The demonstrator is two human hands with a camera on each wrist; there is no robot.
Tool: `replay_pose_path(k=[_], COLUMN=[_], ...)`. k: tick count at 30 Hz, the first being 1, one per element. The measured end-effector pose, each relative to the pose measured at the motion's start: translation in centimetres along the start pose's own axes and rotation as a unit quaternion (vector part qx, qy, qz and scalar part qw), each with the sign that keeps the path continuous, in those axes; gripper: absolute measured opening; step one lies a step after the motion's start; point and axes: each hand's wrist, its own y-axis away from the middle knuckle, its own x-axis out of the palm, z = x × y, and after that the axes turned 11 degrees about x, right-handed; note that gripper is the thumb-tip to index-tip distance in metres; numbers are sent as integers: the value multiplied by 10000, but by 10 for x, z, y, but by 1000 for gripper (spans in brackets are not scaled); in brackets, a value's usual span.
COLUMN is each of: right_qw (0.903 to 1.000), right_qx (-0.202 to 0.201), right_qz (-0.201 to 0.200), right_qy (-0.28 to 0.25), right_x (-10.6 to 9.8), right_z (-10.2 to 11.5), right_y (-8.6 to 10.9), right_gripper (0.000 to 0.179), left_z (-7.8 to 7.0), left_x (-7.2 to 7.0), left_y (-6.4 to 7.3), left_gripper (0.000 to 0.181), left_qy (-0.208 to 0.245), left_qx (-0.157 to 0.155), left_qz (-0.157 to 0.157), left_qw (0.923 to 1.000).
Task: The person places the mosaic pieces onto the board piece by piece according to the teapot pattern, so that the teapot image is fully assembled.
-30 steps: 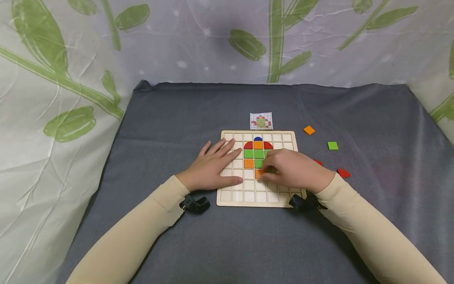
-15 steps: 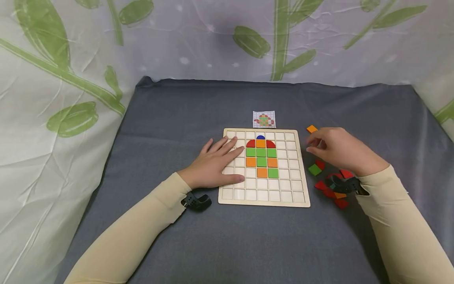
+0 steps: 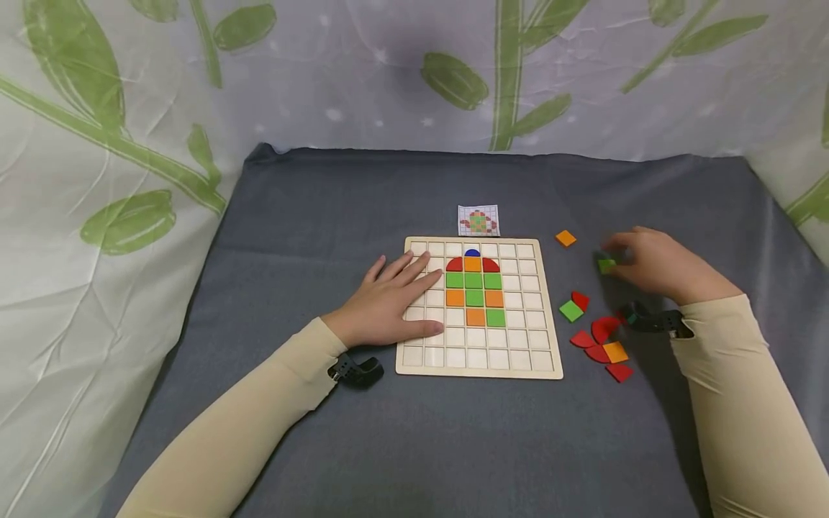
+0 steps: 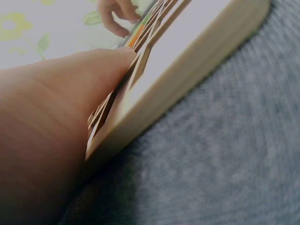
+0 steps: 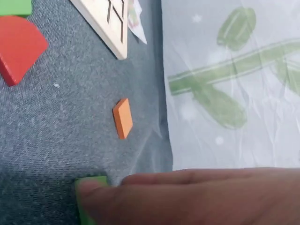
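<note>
Rests the left hand (image 3: 391,306) spread flat on the left part of the wooden board (image 3: 521,338), fingers straight, with hold of nothing. Curls the fingers and thumb of the right hand (image 3: 667,266) round a green tile (image 3: 606,267), well right of the board; cannot tell, through the blur, about any lift off the grey cloth (image 3: 324,216). Seems somewhat past halfway, judging by the board: bears a blue half-round (image 3: 472,253) at the top middle, then an orange square (image 3: 473,264) between two red quarter-rounds (image 3: 455,265), a green row (image 3: 473,280), an orange-green-orange row (image 3: 474,298), and lowest an orange and a green square (image 3: 495,317), with a bare cell (image 3: 455,316) to their left. Lacks, against the printed card (image 3: 478,221) just beyond the board, red shapes out to both sides. Probably leaves for placing, right of the board: an orange tile (image 3: 566,238) off the far corner, a loose green piece (image 3: 572,311) and a red piece (image 3: 580,301) just beside the edge, a cluster of red pieces (image 3: 605,329) with another orange piece (image 3: 615,352) toward the near corner. Shows pale wood, rounded corners and thin ribs on the board; plain bright green on the tile, partly covered by a digit
</note>
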Motion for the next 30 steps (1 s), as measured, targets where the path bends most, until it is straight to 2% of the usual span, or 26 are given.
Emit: replay_pose_path(k=[4,11,17,26,30], right_qw=[9998,9999,10000,9985,9986], right_qx=[-30,-80,11,253,184], right_qz=[184,22,21,400,393], right_qy=[-97,-147,-88,-270,-314], right_x=[3,8,10,13,15], right_z=[-4,-1,4,13,21], right_y=[-1,-4,-5,-7,-5], right_gripper=[35,19,19,33,26], left_z=[-1,0,0,-2,-2], left_x=[0,1,1,-1,-1], left_y=[1,0,1,2,2], left_gripper=[93,93,93,92,93], left_qy=[-4,19,47,78,52], left_qx=[-6,26,54,1,-29], left_qz=[-6,-29,-52,-13,1], left_qw=[10000,10000,10000,10000,10000])
